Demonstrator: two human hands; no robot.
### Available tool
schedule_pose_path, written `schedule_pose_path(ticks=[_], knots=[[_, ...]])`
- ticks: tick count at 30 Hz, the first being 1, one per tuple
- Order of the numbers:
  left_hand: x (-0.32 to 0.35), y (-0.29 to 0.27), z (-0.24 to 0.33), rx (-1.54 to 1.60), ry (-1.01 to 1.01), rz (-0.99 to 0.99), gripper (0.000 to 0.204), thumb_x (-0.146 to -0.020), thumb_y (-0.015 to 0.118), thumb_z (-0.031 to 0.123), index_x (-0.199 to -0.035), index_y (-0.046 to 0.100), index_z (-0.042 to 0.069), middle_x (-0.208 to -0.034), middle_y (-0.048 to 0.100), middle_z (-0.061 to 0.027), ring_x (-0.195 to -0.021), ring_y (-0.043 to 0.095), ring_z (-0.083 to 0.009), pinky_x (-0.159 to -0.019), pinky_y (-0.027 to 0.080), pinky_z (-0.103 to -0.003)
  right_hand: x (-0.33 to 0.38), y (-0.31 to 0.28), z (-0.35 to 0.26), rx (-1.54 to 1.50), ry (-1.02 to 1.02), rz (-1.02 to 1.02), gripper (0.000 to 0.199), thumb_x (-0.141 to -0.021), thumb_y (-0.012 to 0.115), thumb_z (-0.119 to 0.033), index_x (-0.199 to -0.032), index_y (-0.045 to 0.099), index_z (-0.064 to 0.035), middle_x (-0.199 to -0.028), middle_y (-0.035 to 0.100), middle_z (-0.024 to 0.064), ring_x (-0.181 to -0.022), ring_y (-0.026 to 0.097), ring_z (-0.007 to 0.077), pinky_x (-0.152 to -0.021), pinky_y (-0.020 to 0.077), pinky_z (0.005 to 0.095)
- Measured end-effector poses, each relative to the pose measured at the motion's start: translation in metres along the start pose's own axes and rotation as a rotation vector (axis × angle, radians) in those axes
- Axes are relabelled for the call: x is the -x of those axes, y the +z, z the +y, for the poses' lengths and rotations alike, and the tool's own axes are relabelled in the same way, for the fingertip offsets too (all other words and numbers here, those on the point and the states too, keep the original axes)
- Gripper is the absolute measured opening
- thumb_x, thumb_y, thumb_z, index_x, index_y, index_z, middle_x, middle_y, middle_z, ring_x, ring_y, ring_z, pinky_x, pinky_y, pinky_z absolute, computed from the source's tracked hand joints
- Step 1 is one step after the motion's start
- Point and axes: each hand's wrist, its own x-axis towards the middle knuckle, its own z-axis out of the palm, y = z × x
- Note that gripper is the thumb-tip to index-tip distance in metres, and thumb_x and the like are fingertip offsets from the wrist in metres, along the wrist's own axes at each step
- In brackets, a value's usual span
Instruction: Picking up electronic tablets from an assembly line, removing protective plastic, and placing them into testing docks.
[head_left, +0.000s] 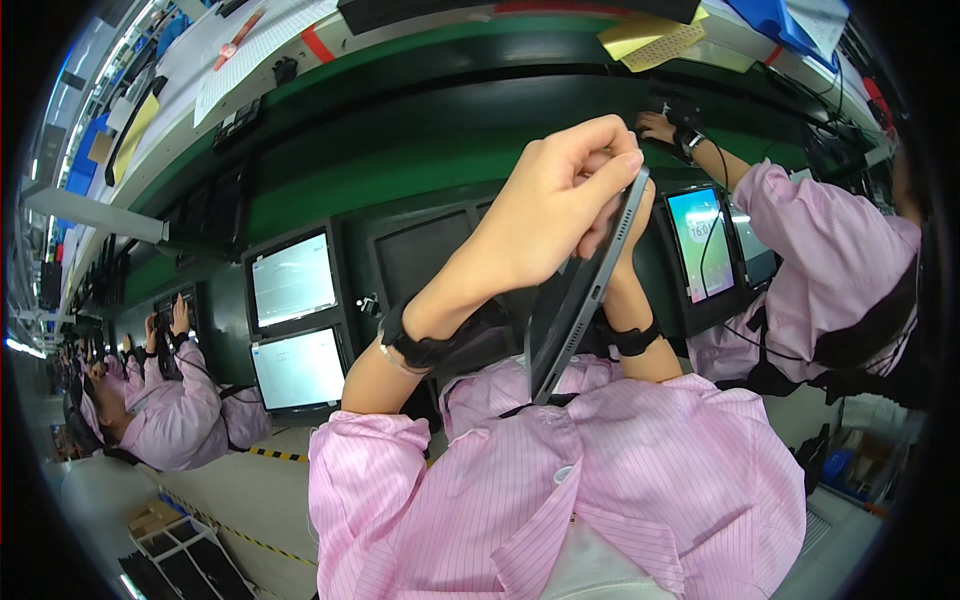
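Note:
A thin dark grey tablet (588,295) is held up edge-on in front of my chest, tilted, its speaker holes and port showing along the narrow side. My left hand (575,185) is closed at its upper end, thumb pressed near the top corner and fingers curled. On the far side of the tablet, my right hand (637,235) grips it; most of its fingers are hidden behind the tablet. Both wrists wear black bands. Below my hands lies a black tray (420,255) with recessed slots.
To the left, two lit tablets (293,280) sit in black trays. At right, another lit tablet (700,240) lies near a co-worker's arm (720,160) with a cable across it. Yellow papers (655,42) hang off the shelf (450,20). Another person (185,400) works at far left.

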Motion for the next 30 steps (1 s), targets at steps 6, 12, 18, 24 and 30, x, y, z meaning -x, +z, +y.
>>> schedule_pose_path(ticks=[6, 12, 18, 24, 30], knots=[[0.041, 0.009, 0.007, -0.492, 0.191, 0.143, 0.024, -0.086, 0.052, 0.013, -0.105, 0.048, 0.0, -0.097, 0.052, -0.0115, -0.088, 0.053, -0.0213, -0.077, 0.043, -0.03, -0.015, -0.012, 0.001, 0.071, -0.346, 0.095, 0.05, -0.097, 0.04, -0.031, -0.053, 0.045, -0.0069, -0.052, 0.042, -0.0026, -0.05, 0.035, 0.0054, -0.046, 0.0297, 0.0241], [0.058, -0.001, -0.011, -0.324, 0.098, 0.42, 0.071, -0.087, 0.033, 0.063, -0.127, 0.036, 0.005, -0.119, 0.051, -0.0114, -0.104, 0.051, -0.0189, -0.092, 0.034, -0.027, -0.018, -0.002, -0.035, 0.689, -0.834, 0.316, 0.034, -0.084, 0.055, -0.01, -0.052, 0.046, -0.0051, -0.048, 0.042, 0.0108, -0.044, 0.044, 0.0298, -0.043, 0.0286, 0.0386], [0.008, -0.015, -0.038, -0.399, 0.697, 1.225, 0.068, -0.095, 0.016, 0.052, -0.052, 0.04, 0.005, -0.05, 0.035, -0.001, -0.048, 0.034, -0.0124, -0.046, 0.029, -0.022, 0.024, 0.025, -0.044, 0.768, -1.247, 0.099, 0.019, -0.072, 0.067, -0.019, -0.063, 0.055, -0.0081, -0.056, 0.039, 0.0006, -0.049, 0.04, 0.0151, -0.043, 0.0277, 0.0283], [0.024, -0.036, -0.01, -0.616, 0.601, 1.428, 0.073, -0.094, 0.014, 0.052, -0.044, 0.04, 0.006, -0.047, 0.039, -0.0048, -0.05, 0.04, -0.0173, -0.056, 0.039, -0.028, 0.052, 0.024, -0.063, 0.883, -0.994, -0.378, 0.042, -0.07, 0.07, -0.028, -0.106, 0.061, -0.0082, -0.081, 0.061, 0.0001, -0.064, 0.058, 0.015, -0.055, 0.0441, 0.0262], [0.053, -0.111, 0.0, -0.263, 0.862, 1.463, 0.066, -0.097, 0.02, 0.041, -0.041, 0.036, 0.01, -0.039, 0.034, -0.0027, -0.039, 0.032, -0.0112, -0.044, 0.028, -0.022, 0.045, -0.02, -0.099, 0.834, -0.792, -0.607, 0.035, -0.064, 0.074, -0.009, -0.097, 0.066, -0.0031, -0.094, 0.066, 0.0081, -0.08, 0.063, 0.0215, -0.07, 0.0514, 0.029]])
